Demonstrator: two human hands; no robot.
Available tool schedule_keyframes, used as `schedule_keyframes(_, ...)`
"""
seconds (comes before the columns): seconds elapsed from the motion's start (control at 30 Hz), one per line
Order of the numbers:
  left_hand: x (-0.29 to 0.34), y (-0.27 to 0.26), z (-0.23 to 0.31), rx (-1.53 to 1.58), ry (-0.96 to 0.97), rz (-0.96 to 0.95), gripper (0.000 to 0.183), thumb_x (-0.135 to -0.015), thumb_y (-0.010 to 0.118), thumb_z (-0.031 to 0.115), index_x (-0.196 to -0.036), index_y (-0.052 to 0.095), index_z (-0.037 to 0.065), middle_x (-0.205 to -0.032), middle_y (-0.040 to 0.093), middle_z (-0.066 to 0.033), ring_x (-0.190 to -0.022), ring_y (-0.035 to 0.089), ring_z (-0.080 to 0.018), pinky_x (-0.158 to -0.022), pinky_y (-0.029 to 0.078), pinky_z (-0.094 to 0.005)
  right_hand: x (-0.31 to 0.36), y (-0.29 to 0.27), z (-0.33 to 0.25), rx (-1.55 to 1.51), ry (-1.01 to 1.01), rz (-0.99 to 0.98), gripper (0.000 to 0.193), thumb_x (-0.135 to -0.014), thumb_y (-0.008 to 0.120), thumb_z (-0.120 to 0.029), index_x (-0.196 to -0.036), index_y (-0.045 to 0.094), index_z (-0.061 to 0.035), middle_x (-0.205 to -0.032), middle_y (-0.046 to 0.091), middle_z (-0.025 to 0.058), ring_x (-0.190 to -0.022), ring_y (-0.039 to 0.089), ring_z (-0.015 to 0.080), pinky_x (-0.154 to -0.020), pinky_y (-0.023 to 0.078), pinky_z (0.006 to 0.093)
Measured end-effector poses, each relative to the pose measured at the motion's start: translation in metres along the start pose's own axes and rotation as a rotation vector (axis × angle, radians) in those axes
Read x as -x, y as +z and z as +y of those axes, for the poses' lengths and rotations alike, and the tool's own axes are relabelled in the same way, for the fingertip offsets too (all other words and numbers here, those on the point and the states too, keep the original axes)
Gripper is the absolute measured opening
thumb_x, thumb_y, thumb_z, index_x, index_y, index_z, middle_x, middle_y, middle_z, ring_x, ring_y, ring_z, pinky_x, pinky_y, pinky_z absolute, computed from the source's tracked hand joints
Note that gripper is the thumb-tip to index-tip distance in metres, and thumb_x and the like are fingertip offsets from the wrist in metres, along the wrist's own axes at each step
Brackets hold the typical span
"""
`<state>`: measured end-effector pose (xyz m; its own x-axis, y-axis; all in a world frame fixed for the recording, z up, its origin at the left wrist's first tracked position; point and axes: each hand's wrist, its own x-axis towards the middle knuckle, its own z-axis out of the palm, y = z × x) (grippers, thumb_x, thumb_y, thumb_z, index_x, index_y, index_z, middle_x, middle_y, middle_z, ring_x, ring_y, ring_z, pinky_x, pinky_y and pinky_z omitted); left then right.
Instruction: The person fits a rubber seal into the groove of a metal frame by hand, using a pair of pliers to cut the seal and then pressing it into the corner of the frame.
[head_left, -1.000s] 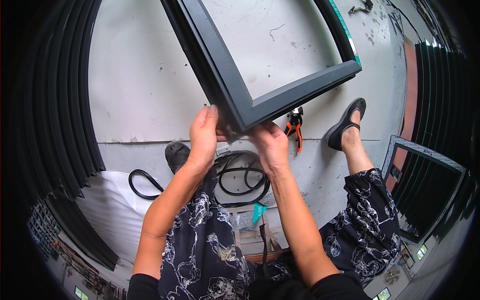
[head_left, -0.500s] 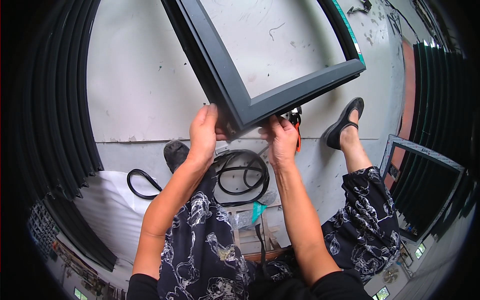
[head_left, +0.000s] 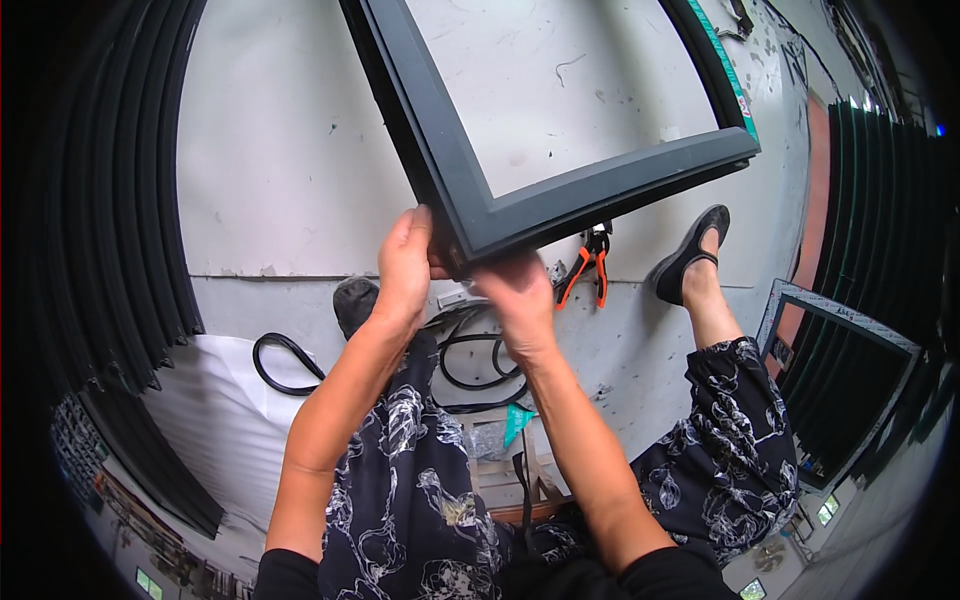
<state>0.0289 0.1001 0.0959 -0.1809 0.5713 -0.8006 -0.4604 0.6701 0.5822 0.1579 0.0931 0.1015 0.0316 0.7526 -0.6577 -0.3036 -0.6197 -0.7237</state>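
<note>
Sliding down along the dark frame (head_left: 470, 190), the right hand (head_left: 520, 300) now pinches its corner; left hand (head_left: 405, 265) clasps beside. Stiff, probably light; best gripped by rails.

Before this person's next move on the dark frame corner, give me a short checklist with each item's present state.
1. Left hand grips the corner of the dark grey rectangular metal frame: ok.
2. Right hand is at the corner's underside, blurred; firm grip: cannot tell.
3. Frame held off the grey concrete floor: ok.
4. Orange-handled pliers lie on the floor, apart from both hands: ok.
5. Black rubber strip loops lie under the hands, near the legs; tangle-free: cannot tell.
</note>
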Motion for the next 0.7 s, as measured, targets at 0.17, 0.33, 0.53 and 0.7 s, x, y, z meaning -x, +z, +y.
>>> schedule_keyframes(0.17,0.000,-0.003,0.002,0.014,0.003,0.030,0.031,-0.095,0.039,0.036,-0.092,0.054,0.008,-0.071,0.057,0.0003,-0.055,0.054,-0.0076,-0.049,0.047,-0.0215,0.001,0.002,0.003,0.049,0.058,-0.064,0.024,-0.074,0.066,-0.004,-0.093,0.053,0.0014,-0.077,0.059,0.0054,-0.062,0.054,0.0100,-0.053,0.043,0.0222)
schedule_keyframes(0.33,-0.002,-0.007,-0.004,-0.012,0.018,0.009,0.030,-0.094,0.040,0.035,-0.089,0.053,0.009,-0.067,0.055,0.0012,-0.053,0.052,-0.0076,-0.048,0.045,-0.0211,-0.006,-0.016,-0.002,0.026,0.052,0.045,0.016,-0.074,0.066,-0.003,-0.086,0.056,0.0009,-0.071,0.059,0.0053,-0.056,0.053,0.0110,-0.048,0.040,0.0202)
schedule_keyframes(0.53,-0.005,-0.012,-0.004,0.016,-0.011,0.028,0.030,-0.094,0.040,0.036,-0.088,0.053,0.010,-0.066,0.054,0.0014,-0.052,0.052,-0.0080,-0.047,0.044,-0.0209,-0.022,-0.029,-0.010,-0.053,-0.041,0.070,0.014,-0.075,0.065,-0.002,-0.084,0.055,0.0006,-0.069,0.057,0.0050,-0.051,0.047,0.0091,-0.043,0.035,0.0204)
schedule_keyframes(0.7,-0.003,-0.019,-0.002,0.058,-0.041,0.023,0.031,-0.094,0.041,0.038,-0.090,0.053,0.010,-0.068,0.055,0.0017,-0.054,0.052,-0.0080,-0.049,0.044,-0.0218,-0.020,-0.020,-0.010,-0.063,0.009,0.099,0.012,-0.077,0.063,-0.005,-0.083,0.054,0.0001,-0.069,0.056,0.0046,-0.049,0.046,0.0096,-0.043,0.035,0.0203)
